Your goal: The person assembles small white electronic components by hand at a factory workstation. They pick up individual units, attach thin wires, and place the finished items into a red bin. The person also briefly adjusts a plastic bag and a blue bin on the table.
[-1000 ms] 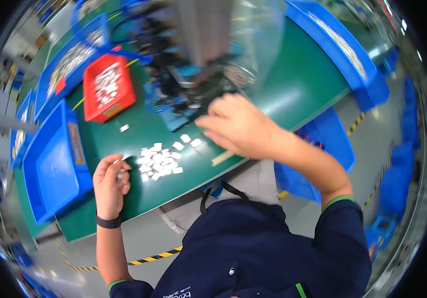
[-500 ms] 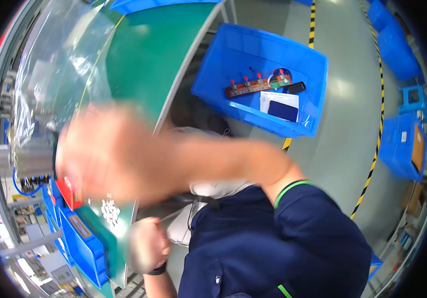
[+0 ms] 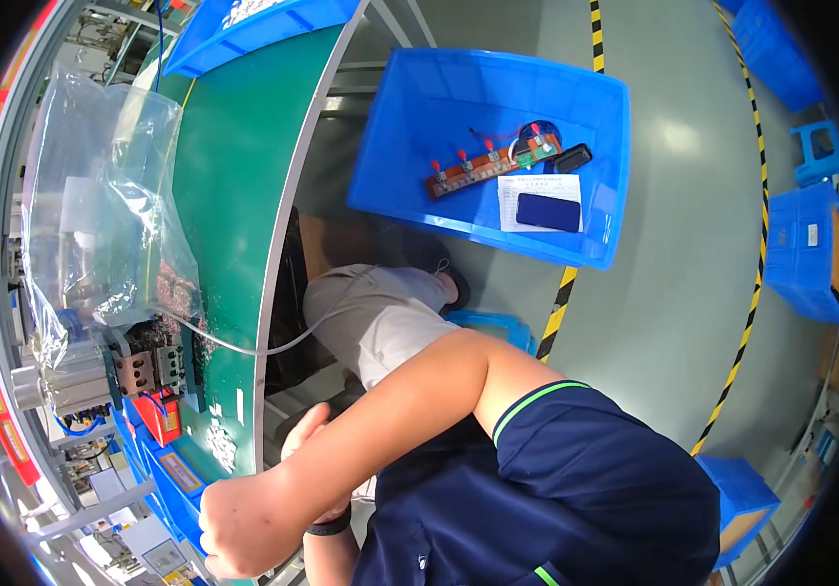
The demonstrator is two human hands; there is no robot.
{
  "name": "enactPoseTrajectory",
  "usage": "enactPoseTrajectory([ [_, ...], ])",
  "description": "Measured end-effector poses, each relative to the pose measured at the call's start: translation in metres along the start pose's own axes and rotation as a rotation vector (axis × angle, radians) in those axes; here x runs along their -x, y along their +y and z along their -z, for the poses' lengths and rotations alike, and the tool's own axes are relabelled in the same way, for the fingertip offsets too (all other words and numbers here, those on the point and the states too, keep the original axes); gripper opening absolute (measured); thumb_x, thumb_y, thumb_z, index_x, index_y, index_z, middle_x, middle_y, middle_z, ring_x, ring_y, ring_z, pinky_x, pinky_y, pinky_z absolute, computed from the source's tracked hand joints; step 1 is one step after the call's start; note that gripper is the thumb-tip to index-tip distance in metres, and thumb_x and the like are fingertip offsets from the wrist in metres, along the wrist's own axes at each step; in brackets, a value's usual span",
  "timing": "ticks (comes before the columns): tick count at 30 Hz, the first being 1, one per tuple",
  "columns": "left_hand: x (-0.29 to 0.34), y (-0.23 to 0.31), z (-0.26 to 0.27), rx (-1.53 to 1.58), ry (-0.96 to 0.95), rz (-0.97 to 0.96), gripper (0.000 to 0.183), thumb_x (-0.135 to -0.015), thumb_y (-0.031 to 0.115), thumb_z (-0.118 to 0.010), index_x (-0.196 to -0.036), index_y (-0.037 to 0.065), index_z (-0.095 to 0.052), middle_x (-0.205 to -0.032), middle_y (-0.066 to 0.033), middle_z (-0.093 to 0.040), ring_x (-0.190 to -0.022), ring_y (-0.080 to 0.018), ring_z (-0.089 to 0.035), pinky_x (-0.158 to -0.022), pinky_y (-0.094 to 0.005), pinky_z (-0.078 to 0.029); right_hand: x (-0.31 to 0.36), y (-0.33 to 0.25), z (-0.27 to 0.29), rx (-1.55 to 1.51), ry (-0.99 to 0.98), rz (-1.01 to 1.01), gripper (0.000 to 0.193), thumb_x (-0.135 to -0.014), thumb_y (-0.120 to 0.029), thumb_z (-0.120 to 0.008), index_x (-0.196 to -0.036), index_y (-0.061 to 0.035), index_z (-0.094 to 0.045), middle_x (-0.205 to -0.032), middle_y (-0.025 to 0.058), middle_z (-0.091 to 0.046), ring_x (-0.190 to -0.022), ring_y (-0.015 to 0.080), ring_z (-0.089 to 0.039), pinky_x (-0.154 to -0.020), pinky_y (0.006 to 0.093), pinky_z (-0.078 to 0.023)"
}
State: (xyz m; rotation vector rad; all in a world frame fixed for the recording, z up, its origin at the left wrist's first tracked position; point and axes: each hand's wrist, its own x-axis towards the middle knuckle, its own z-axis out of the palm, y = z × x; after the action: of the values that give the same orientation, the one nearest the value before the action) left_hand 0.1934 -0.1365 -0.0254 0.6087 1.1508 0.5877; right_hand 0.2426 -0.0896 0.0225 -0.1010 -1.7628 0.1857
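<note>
My right hand point(image 3: 251, 525) is a closed fist over the near end of the bench, beside the blue bins point(image 3: 183, 481). Its fingers curl away from view, so anything inside them is hidden. Behind the right forearm is my left hand point(image 3: 308, 430), with a dark band at its wrist. Only a raised digit and part of that palm show. Small white pieces point(image 3: 219, 446) lie scattered on the green bench top point(image 3: 244, 186) just beyond the right hand. Farther on stands a metal clamp-like fixture point(image 3: 151, 371), with a red bin point(image 3: 161, 422) below it.
A clear plastic bag point(image 3: 97, 215) hangs beside the fixture, and a thin grey hose point(image 3: 244, 350) crosses the bench edge. Reddish scraps point(image 3: 178, 293) lie near the bag. A big blue crate point(image 3: 498, 88) on the right holds a phone point(image 3: 548, 212), paper and a terminal strip.
My right hand has swung from in front of the fixture toward me, to the blue bins. The left hand has shifted slightly away from the bench and is now partly behind the right forearm.
</note>
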Motion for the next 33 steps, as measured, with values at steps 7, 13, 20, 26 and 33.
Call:
enactPoseTrajectory([
  [7, 0.017, -0.004, 0.031, -0.005, 0.042, -0.010, 0.017, -0.096, 0.020, -0.047, -0.095, 0.004, -0.053, -0.062, -0.0004, -0.045, -0.043, -0.0093, -0.033, -0.039, -0.0219, -0.026, 0.002, -0.004, -0.009, -0.032, -0.066, -0.003, 0.016, -0.067, -0.023, -0.062, -0.066, -0.0076, -0.056, -0.057, 0.0052, -0.058, -0.052, 0.0234, -0.060, -0.042, 0.0362, -0.042],
  [13, 0.032, -0.014, 0.052, 0.027, 0.046, -0.033, 0.019, -0.097, 0.021, -0.046, -0.102, 0.003, -0.054, -0.064, -0.0009, -0.046, -0.044, -0.0089, -0.035, -0.039, -0.0207, -0.027, 0.008, -0.012, -0.011, -0.062, -0.114, -0.011, 0.016, -0.065, -0.020, -0.063, -0.068, -0.0074, -0.054, -0.060, 0.0031, -0.056, -0.056, 0.0200, -0.058, -0.043, 0.0345, -0.042],
  [20, 0.082, -0.011, 0.092, 0.241, 0.057, -0.092, 0.021, -0.098, 0.020, -0.045, -0.105, 0.002, -0.054, -0.066, -0.0046, -0.048, -0.047, -0.0096, -0.038, -0.039, -0.0205, -0.029, 0.023, -0.001, 0.006, -0.027, -0.257, -0.238, 0.020, -0.066, -0.020, -0.068, -0.079, -0.0076, -0.060, -0.072, 0.0025, -0.060, -0.064, 0.0188, -0.063, -0.054, 0.0313, -0.050],
  [26, 0.103, -0.007, 0.108, 0.473, -0.005, -0.250, 0.018, -0.098, 0.009, -0.048, -0.112, 0.000, -0.056, -0.087, -0.0077, -0.060, -0.060, -0.0124, -0.050, -0.045, -0.0216, -0.036, 0.019, -0.002, 0.007, -0.065, -0.383, -0.380, 0.010, -0.079, -0.013, -0.064, -0.075, -0.0087, -0.057, -0.061, 0.0039, -0.054, -0.056, 0.0215, -0.059, -0.053, 0.0328, -0.047],
  [33, 0.129, 0.002, 0.146, 0.473, 0.258, -0.436, 0.019, -0.097, 0.012, -0.056, -0.114, 0.006, -0.055, -0.091, -0.0067, -0.062, -0.068, -0.0117, -0.055, -0.053, -0.0205, -0.044, 0.019, 0.010, 0.001, -0.040, -0.510, -0.433, 0.006, -0.081, -0.013, -0.065, -0.079, -0.0070, -0.063, -0.068, 0.0063, -0.062, -0.061, 0.0228, -0.063, -0.057, 0.0340, -0.050],
])
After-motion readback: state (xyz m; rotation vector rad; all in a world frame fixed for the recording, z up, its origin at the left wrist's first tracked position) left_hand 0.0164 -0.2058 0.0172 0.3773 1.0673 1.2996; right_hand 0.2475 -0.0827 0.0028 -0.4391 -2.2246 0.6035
